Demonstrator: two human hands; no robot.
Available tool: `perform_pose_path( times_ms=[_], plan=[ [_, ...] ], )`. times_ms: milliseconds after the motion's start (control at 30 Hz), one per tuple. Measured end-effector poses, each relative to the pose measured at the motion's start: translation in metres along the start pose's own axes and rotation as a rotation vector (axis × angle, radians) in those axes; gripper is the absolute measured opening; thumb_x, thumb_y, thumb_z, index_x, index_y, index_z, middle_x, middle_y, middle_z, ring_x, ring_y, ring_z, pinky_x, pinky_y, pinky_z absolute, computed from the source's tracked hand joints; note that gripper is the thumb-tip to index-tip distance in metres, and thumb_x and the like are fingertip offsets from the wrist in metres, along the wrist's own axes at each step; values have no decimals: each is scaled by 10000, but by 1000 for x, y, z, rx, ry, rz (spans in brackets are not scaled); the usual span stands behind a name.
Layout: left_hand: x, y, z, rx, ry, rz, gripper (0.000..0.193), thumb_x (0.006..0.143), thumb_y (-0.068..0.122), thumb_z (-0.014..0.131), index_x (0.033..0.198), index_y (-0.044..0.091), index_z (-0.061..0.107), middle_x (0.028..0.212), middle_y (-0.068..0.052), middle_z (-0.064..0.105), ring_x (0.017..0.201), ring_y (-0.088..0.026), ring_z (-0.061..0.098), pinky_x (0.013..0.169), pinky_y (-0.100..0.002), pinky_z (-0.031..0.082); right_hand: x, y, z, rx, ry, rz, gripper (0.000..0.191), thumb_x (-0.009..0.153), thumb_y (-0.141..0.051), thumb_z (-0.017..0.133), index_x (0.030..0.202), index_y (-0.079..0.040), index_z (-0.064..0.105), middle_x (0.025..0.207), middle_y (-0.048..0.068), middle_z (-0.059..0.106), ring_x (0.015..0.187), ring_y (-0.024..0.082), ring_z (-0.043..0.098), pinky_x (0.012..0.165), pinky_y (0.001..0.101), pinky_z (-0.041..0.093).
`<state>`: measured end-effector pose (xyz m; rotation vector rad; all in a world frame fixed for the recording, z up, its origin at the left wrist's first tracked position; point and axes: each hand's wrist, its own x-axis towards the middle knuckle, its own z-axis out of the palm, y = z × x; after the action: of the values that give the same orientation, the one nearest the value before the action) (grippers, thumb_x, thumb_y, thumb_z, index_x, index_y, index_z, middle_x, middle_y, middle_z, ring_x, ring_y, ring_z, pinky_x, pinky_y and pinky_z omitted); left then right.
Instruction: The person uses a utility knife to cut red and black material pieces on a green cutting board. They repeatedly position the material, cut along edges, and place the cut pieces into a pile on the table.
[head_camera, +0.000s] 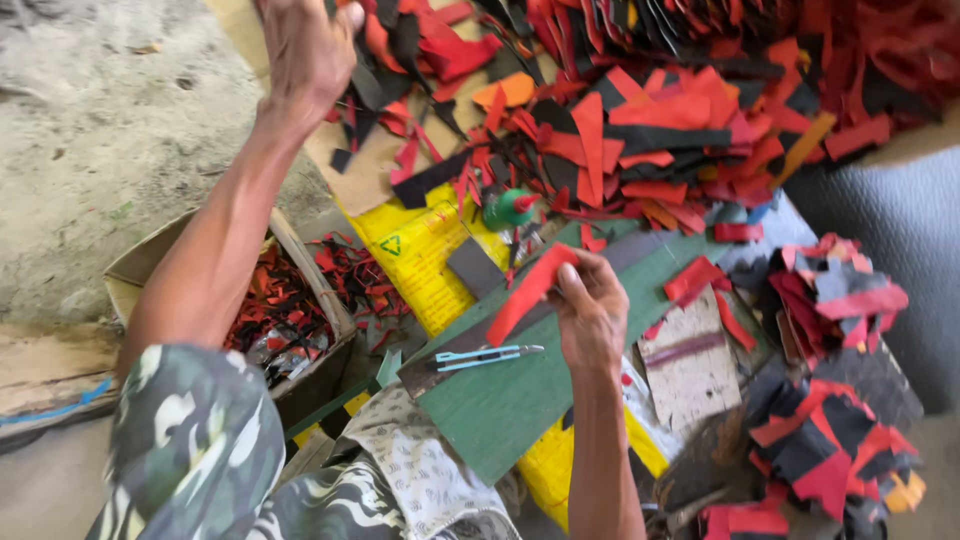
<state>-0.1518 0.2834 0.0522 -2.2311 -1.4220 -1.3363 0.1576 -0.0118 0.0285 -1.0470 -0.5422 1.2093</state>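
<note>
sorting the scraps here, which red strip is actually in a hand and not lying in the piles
The long red strip pinched in the right hand, held above the green board. The other red scraps lie loose in the heap and side piles.

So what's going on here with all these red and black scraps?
A person sits over a green board. The right hand pinches a red strip above it, while the left hand reaches up into the big heap of red and black offcuts. Light blue snips lie on the board, and a cardboard box holds more scraps.
</note>
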Motion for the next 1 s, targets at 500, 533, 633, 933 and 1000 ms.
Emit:
perform_pose_path(
  times_ms=[500,533,633,933,1000],
  plan=[
    [-88,130,-61,-1019,-733,-670,198,936,23,713,1125,-17,752,773,-67,725,638,-108,667,566,-266,555,22,16,-19,-306,45,-139,282,978,-42,680,1246,39,646,1048,69,715,903,128,683,798,284,585],
    [-82,121,-56,-1029,-708,-648,202,948,23,707,1142,-18,744,792,-65,729,654,-104,674,584,-260,560,21,16,-32,-364,95,-145,274,980,-40,685,1238,45,654,1038,70,714,899,120,671,799,273,572],
    [-57,101,-41,-1024,-635,-592,204,984,17,700,1179,-33,731,848,-66,730,703,-95,680,627,-247,562,14,18,-67,-459,195,-97,261,961,-52,680,1207,38,664,1026,59,730,891,102,689,792,263,591],
    [-43,102,-23,-261,-213,54,445,877,5,748,1224,-204,564,991,-301,610,910,-460,615,791,-509,493,34,-2,-103,-741,334,-183,215,973,-82,708,1176,-13,718,953,48,717,801,96,628,714,246,533],
    [-90,136,-42,-363,-398,-187,57,1060,9,667,1037,-20,624,896,-197,628,848,-369,646,722,-438,495,51,-19,-104,-939,353,-331,187,968,-79,720,1150,-38,723,944,42,727,812,97,642,736,252,538]
  ],
)
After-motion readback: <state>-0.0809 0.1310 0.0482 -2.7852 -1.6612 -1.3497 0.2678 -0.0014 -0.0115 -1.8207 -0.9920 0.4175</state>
